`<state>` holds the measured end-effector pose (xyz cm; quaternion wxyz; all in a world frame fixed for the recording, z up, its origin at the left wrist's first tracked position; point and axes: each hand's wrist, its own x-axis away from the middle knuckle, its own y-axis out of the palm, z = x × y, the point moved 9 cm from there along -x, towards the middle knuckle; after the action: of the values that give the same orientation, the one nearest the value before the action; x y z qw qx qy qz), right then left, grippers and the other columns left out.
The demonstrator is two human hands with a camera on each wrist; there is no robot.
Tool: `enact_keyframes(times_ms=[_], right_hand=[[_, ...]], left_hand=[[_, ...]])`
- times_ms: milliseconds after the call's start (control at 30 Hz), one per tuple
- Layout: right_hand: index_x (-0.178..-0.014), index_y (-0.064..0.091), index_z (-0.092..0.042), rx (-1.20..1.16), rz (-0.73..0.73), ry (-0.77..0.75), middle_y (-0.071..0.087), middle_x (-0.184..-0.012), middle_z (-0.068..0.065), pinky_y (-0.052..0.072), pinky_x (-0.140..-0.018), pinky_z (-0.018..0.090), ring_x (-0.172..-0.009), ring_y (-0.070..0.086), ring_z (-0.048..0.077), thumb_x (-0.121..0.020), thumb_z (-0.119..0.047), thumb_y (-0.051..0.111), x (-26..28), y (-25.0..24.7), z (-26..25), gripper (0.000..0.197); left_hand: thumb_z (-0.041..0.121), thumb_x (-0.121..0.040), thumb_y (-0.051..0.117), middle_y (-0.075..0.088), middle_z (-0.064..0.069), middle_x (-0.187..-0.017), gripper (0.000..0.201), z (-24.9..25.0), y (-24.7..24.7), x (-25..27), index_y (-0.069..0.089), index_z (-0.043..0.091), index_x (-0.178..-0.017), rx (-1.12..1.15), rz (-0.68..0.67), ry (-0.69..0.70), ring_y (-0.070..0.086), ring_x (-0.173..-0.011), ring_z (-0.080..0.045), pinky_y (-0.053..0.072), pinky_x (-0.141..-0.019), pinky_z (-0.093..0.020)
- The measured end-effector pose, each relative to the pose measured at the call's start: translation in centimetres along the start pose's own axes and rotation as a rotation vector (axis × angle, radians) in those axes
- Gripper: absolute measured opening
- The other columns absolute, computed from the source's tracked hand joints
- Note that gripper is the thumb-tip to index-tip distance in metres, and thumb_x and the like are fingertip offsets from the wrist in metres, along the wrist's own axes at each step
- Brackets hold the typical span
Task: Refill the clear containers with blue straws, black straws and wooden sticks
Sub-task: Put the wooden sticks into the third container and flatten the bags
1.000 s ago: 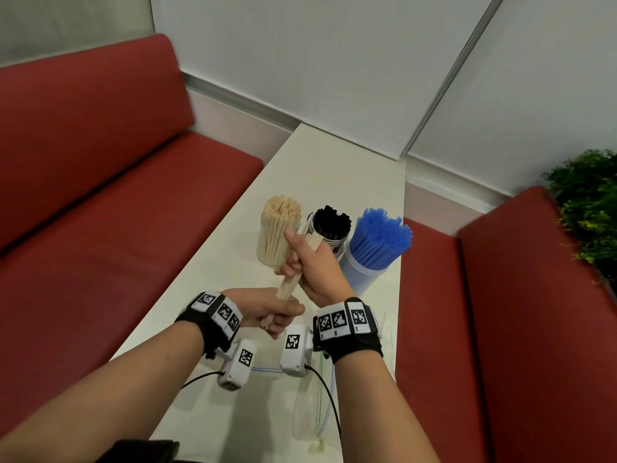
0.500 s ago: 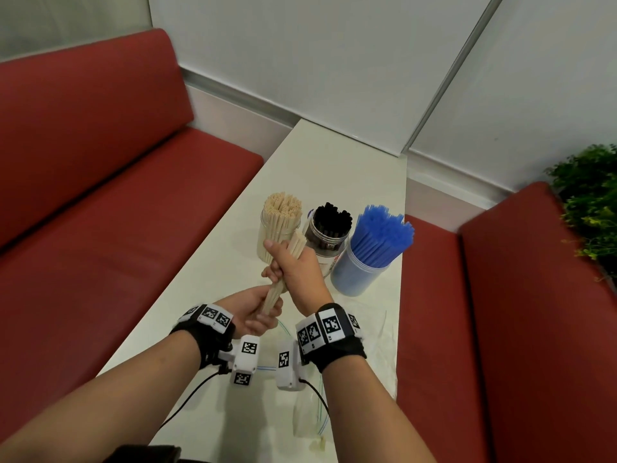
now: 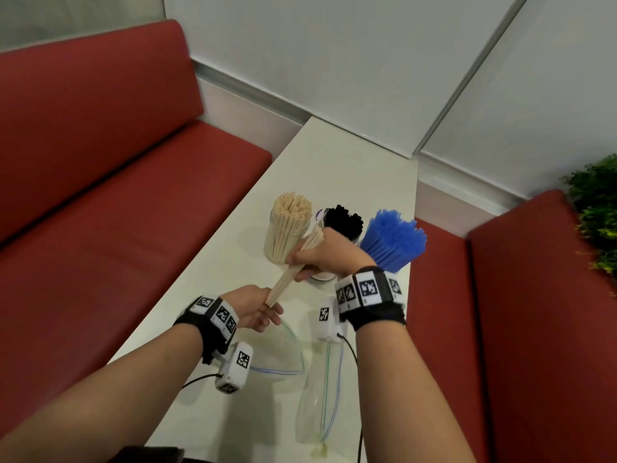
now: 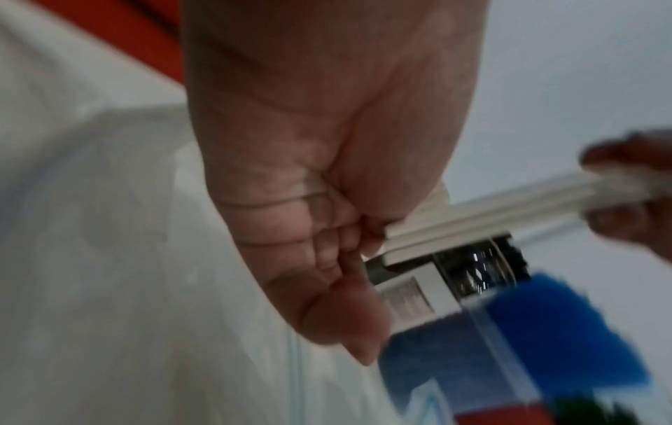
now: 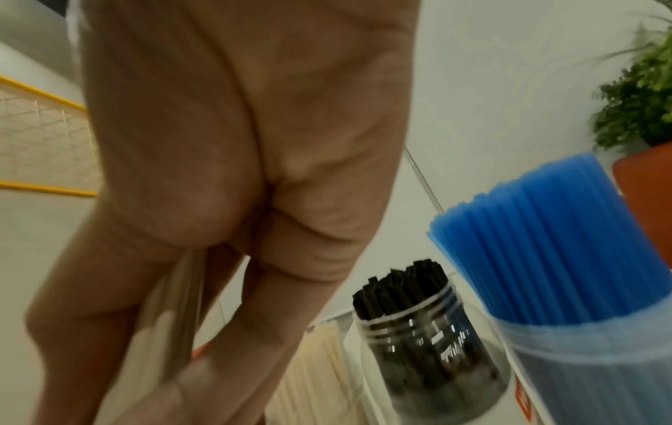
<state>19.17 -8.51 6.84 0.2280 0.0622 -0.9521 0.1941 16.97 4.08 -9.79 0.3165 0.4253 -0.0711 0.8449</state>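
Light: we see even, soft indoor brightness.
Blur: both wrist views smear.
Edges: our head view bows outward.

Clear glossy plastic jars [image 5: 433,356] — blue straws [image 3: 394,240] smooth plastic, sticks [image 3: 293,275] matt, probably wood — table [image 3: 350,175] smooth, bench [image 3: 100,208] matt.

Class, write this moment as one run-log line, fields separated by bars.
phase: refilling sticks | right hand: grips stick bundle | left hand: holds its lower end | stick jar: nearly full | black straws, blue straws: in containers
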Motion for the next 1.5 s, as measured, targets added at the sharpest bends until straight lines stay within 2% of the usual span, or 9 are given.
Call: enact_keyframes(times_ms=[100,233,333,500,900,1033,1167,1367,1500], right_hand=[[-0.096,0.076,0.001,0.068,0.11,-0.024,0.079,-0.084,0.012,0.063,-0.07,0.028,-0.076,0.078,0.025,-0.085,-0.009,0.08,-1.0,-3.2,-2.0,0.016],[-0.096,0.073,0.0,0.104,0.301,-0.044,0.078,-0.082,0.016,0.063,-0.085,0.045,-0.077,0.078,0.027,-0.087,-0.01,0.077,-2.6,-6.9,-4.9,0.014],[-0.086,0.071,0.0,0.098,0.44,-0.082,0.076,-0.082,0.02,0.063,-0.081,0.047,-0.074,0.077,0.031,-0.085,-0.005,0.076,-3.3,-8.5,-6.5,0.007],[-0.079,0.073,-0.004,0.172,0.516,-0.132,0.076,-0.082,0.023,0.062,-0.082,0.044,-0.073,0.076,0.034,-0.086,-0.005,0.071,-4.7,-8.4,-7.2,0.007],[-0.068,0.053,-0.013,0.185,0.516,-0.011,0.065,-0.069,0.006,0.048,-0.045,0.017,-0.048,0.063,0.013,-0.091,-0.013,0.072,-7.6,-6.1,-3.2,0.03],[-0.097,0.069,-0.004,0.222,0.613,-0.154,0.07,-0.094,0.013,0.054,-0.077,0.039,-0.087,0.068,0.03,-0.088,-0.019,0.073,-7.1,-6.6,-5.2,0.017],[-0.138,0.055,-0.014,0.32,0.754,-0.307,0.057,-0.132,0.013,0.045,-0.096,0.04,-0.122,0.053,0.027,-0.1,-0.022,0.055,-6.3,-5.9,-6.6,0.039],[-0.162,0.008,-0.006,0.888,0.328,-0.074,0.004,-0.17,0.013,0.005,-0.127,0.049,-0.157,-0.004,0.033,-0.109,-0.032,0.039,-9.8,0.4,-1.1,0.066],[-0.153,0.04,-0.011,0.585,0.599,-0.446,0.04,-0.157,0.015,0.024,-0.123,0.042,-0.15,0.028,0.031,-0.104,-0.016,0.046,-6.1,0.7,-3.3,0.05]], left_hand=[[0.021,-0.099,0.035,0.068,-0.017,-0.079,0.041,0.9,-0.4,0.2,0.065,-0.003,-0.086,-0.436,0.046,0.043,0.061,-0.059,-0.026,0.054,-0.063,-0.033],[0.012,-0.089,0.054,0.068,-0.016,-0.101,0.016,0.8,0.8,0.4,0.066,0.001,-0.088,-1.344,0.047,0.137,0.066,-0.089,-0.028,0.053,-0.076,-0.034],[0.013,-0.089,0.06,0.05,-0.015,-0.129,0.032,-0.8,1.6,-0.9,0.054,0.005,-0.12,-1.63,0.077,0.185,0.053,-0.115,-0.033,0.047,-0.093,-0.04],[0.016,-0.084,0.065,0.033,-0.01,-0.138,0.056,-3.8,1.5,-2.4,0.04,0.012,-0.134,-1.675,0.105,0.212,0.041,-0.122,-0.033,0.046,-0.091,-0.045],[0.012,-0.097,0.041,0.035,-0.011,-0.141,0.033,-5.3,1.5,-2.3,0.049,0.006,-0.128,-1.684,0.166,0.232,0.049,-0.115,-0.036,0.046,-0.092,-0.046],[0.009,-0.097,0.043,0.034,-0.013,-0.143,0.034,-5.5,0.9,-2.6,0.045,0.004,-0.131,-1.646,0.172,0.191,0.055,-0.111,-0.038,0.048,-0.088,-0.046],[0.015,-0.1,0.039,0.039,-0.016,-0.142,0.037,-5.3,0.2,-2.9,0.044,0.006,-0.135,-1.556,0.151,0.183,0.053,-0.117,-0.039,0.045,-0.093,-0.046],[0.027,-0.103,0.035,0.046,-0.012,-0.14,0.038,-3.2,-0.5,-2.3,0.052,0.013,-0.134,-1.342,0.228,0.271,0.055,-0.118,-0.032,0.045,-0.094,-0.042],[0.021,-0.102,0.039,0.046,-0.014,-0.139,0.035,-3.0,0.2,-2.3,0.048,0.01,-0.134,-1.499,0.182,0.278,0.052,-0.12,-0.029,0.042,-0.098,-0.036]])
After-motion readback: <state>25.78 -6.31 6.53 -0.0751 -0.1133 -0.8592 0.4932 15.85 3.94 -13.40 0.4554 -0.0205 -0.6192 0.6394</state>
